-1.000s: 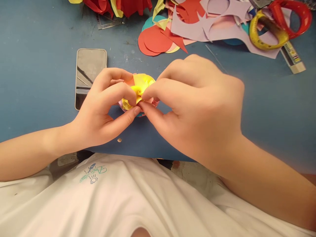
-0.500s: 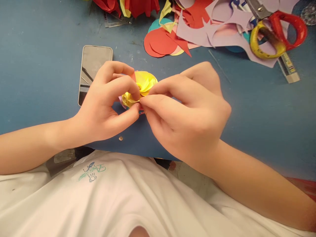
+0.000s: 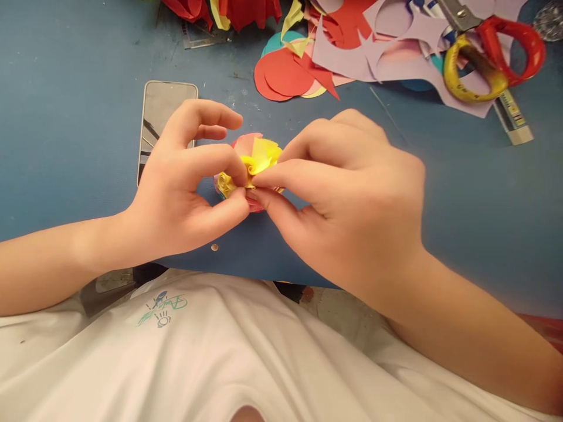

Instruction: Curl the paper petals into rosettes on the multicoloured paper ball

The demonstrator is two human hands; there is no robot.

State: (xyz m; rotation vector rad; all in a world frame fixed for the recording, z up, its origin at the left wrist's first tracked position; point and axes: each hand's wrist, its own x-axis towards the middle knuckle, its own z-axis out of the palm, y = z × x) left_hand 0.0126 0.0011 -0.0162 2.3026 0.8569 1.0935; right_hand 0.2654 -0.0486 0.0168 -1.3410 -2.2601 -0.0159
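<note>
A yellow paper flower (image 3: 263,155) with a curled centre sits between my hands over the blue table. Pink and red paper shows around and under it, partly covered by my fingers. My left hand (image 3: 189,181) pinches its left side between thumb and index finger, the other fingers raised. From the right, my right hand (image 3: 347,187) grips the flower's front edge with thumb and index finger. Beside my left index finger a small yellow curl (image 3: 224,184) shows.
A phone (image 3: 165,111) lies behind my left hand. Red paper circles (image 3: 285,73) and lilac scraps (image 3: 343,55) are heaped at the back. Scissors (image 3: 475,70) with red and yellow handles lie on them. A small round object (image 3: 214,247) is near the table's front edge.
The upper fingers of my left hand have lifted off the flower, uncovering pink paper. My right hand has shifted slightly right, and more red shows below the flower.
</note>
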